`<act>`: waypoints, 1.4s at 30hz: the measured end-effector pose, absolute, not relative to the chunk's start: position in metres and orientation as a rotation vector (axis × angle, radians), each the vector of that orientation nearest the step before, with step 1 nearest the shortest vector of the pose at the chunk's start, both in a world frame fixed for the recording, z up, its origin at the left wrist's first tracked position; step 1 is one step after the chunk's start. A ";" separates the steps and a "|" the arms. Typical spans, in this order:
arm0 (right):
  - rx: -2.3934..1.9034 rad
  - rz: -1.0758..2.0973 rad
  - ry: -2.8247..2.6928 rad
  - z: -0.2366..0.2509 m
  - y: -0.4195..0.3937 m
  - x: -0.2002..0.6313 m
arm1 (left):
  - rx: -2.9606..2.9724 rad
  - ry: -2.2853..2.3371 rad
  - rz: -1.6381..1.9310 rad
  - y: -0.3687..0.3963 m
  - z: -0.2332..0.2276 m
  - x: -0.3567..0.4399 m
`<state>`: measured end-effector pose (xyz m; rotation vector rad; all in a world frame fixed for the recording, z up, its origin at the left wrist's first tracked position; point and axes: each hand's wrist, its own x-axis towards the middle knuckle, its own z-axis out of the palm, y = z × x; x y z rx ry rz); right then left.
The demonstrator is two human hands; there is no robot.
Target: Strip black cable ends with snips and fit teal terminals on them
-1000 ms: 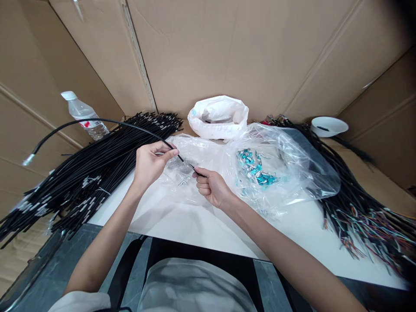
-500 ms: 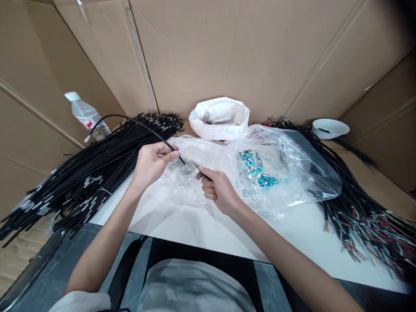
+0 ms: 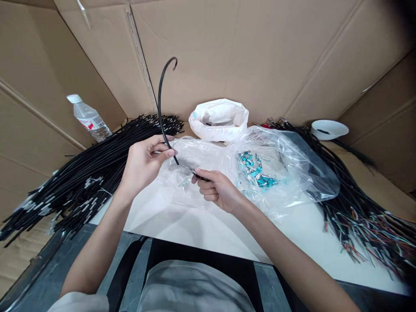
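My left hand pinches a black cable between thumb and fingers, close to its lower end. From the grip the cable rises and hooks over at the top. My right hand is closed around a pair of tweezers with a dark body and a thin metal tip. That tip points left, close to the cable's lower end; whether they touch I cannot tell. Beneath both lies a clear plastic bag on the white table. Small blue and silver pieces lie inside the plastic right of my right hand.
Bundled black cables fill the left side, with a water bottle behind. A white bag with a rolled rim stands at the back. More cables with bare coloured wires and a white bowl are on the right. Cardboard walls enclose the table.
The cable's free end has swung from the far left up to above my left hand. My left hand has shifted slightly left, and the tweezers have tilted flatter.
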<state>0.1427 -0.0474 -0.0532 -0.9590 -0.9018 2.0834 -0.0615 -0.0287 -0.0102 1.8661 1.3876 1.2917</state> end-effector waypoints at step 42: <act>-1.017 2.216 -0.496 -0.072 -0.025 0.115 | 2.000 1.243 1.037 -0.001 -0.030 -0.060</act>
